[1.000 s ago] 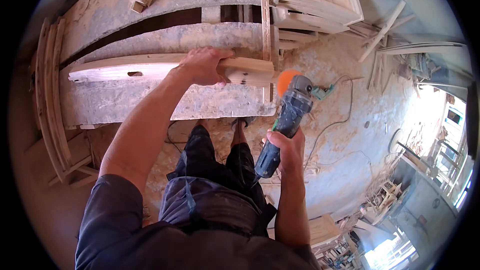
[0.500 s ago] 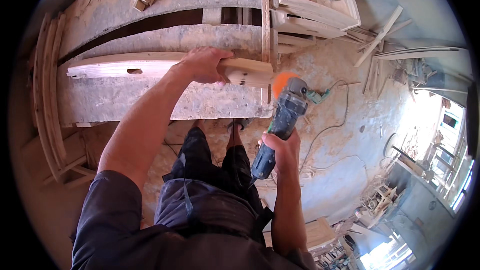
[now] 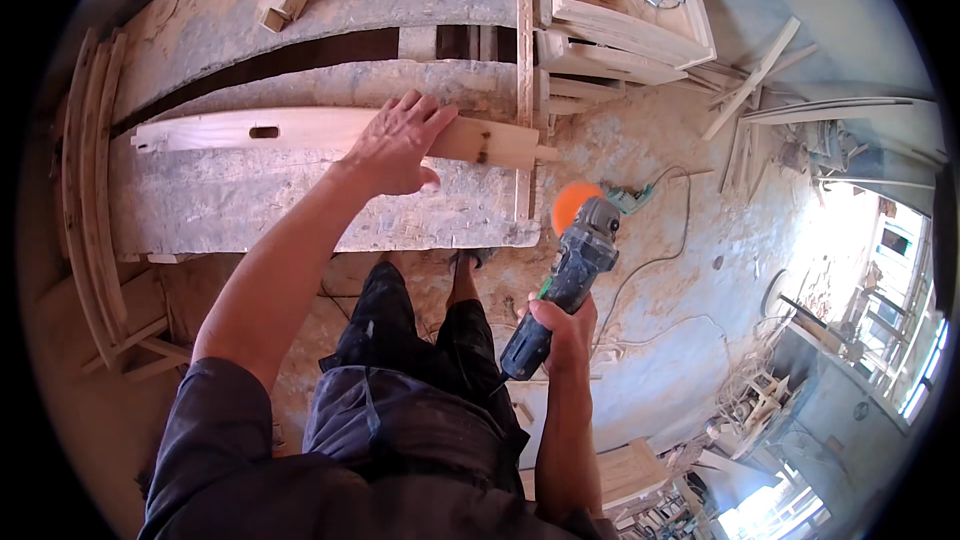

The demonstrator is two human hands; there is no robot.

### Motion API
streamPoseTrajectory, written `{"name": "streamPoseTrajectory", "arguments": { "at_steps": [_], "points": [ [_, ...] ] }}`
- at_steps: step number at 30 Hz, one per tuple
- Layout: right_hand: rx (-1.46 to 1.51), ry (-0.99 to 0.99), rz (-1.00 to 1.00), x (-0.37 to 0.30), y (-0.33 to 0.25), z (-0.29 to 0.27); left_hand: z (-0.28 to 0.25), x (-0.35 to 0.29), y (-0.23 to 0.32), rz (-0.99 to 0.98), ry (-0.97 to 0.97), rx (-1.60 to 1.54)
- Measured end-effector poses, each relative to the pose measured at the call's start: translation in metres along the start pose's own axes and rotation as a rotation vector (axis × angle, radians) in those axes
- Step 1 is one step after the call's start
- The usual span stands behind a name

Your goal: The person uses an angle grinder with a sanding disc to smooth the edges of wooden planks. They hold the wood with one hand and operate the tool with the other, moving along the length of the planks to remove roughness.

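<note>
Toward the near edge of the table (image 3: pixel 450 225): left hand (image 3: pixel 395 145) open atop a wooden board (image 3: pixel 310 128)
Off its near right corner: right hand (image 3: pixel 568 332) gripping an angle grinder (image 3: pixel 575 268)

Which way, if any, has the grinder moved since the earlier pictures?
Yes: judged against the right end of the workbench, the grinder has shifted toward the person's body and slightly right.

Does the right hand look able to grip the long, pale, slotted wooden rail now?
Probably not: the right hand holds a black angle grinder with an orange disc, apart from the wooden rail.
</note>
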State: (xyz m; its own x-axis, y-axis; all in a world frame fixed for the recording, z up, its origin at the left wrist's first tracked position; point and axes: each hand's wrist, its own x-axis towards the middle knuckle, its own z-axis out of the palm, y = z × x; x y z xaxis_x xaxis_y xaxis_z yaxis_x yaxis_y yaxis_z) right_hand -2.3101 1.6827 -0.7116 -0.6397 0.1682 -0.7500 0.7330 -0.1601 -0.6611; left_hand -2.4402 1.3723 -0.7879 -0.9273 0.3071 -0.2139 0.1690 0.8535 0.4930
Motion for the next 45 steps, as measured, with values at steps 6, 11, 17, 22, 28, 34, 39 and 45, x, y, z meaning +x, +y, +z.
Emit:
{"name": "streamPoseTrajectory", "arguments": {
  "at_steps": [6, 11, 17, 22, 28, 34, 39, 45],
  "points": [
    [-0.215, -0.024, -0.12, 0.029, -0.001, 0.003, -0.01, 0.022, -0.01, -0.085, -0.204, -0.093],
    [-0.355, -0.103, -0.237, 0.055, -0.019, 0.014, -0.016, 0.029, -0.008, -0.085, -0.204, -0.15],
    [-0.355, -0.151, -0.163, 0.064, -0.031, 0.009, -0.019, 0.03, -0.011, -0.082, -0.221, -0.184],
    [-0.281, -0.135, -0.148, 0.061, -0.022, 0.004, -0.023, 0.031, -0.009, -0.087, -0.226, -0.173],
    [-0.394, -0.19, -0.184, 0.076, -0.053, 0.017, -0.014, 0.028, -0.011, -0.061, -0.18, -0.166],
    [-0.245, -0.157, -0.164, 0.076, -0.054, 0.013, -0.015, 0.03, -0.016, -0.046, -0.183, -0.176],
    [-0.339, -0.206, -0.193, 0.068, -0.046, 0.02, -0.012, 0.026, -0.014, -0.059, -0.162, -0.175],
    [-0.361, -0.174, -0.227, 0.084, -0.067, 0.034, -0.012, 0.024, -0.012, -0.046, -0.126, -0.183]
  ]
}}
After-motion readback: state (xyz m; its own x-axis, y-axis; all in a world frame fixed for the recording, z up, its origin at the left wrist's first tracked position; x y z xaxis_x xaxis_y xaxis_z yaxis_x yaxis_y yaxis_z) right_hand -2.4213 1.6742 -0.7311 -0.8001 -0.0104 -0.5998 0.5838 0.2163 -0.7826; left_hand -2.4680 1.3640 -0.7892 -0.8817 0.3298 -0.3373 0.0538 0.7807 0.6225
